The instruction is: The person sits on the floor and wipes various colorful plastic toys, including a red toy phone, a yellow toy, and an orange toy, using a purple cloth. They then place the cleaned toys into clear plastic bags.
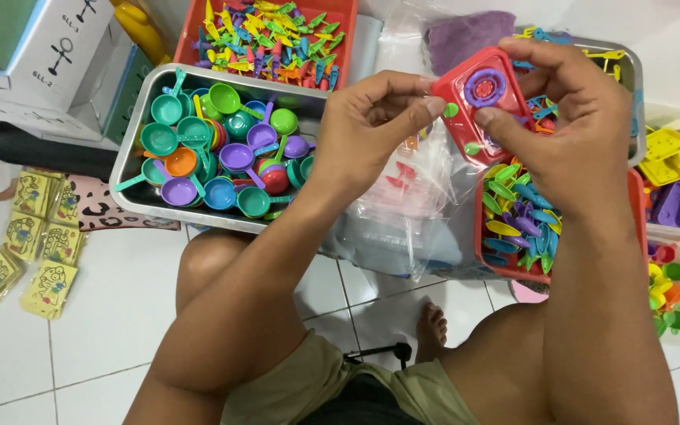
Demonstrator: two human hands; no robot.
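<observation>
Seated on a white tiled floor (pixel 104 315), a person holds a red toy stove (pixel 482 110) above the lap, both hands closed on it. The right hand (pixel 568 134) wraps the stove's far end, thumb pressed across its face beside the purple burner ring (pixel 485 86). The left hand (pixel 371 126) pinches a small green knob (pixel 451 109) at the stove's near edge, forefinger and thumb drawn tight together on it.

A metal tray (pixel 131 169) of toy pans in green, purple, orange and blue sits at the left, just beyond the left knee. Behind it stands a red bin (pixel 340 20) of small coloured utensils; another red bin (pixel 637 205) of leaf-shaped pieces lies under the right forearm. Clear plastic bags (pixel 403 212) are heaped between tray and bin, and yellow printed cards (pixel 33 244) lie scattered by the floor's left edge.

Seating the knob cleanly appears to call for a steady grip from the right hand, with the knob kept square to its hole and pushed straight rather than at a slant.
</observation>
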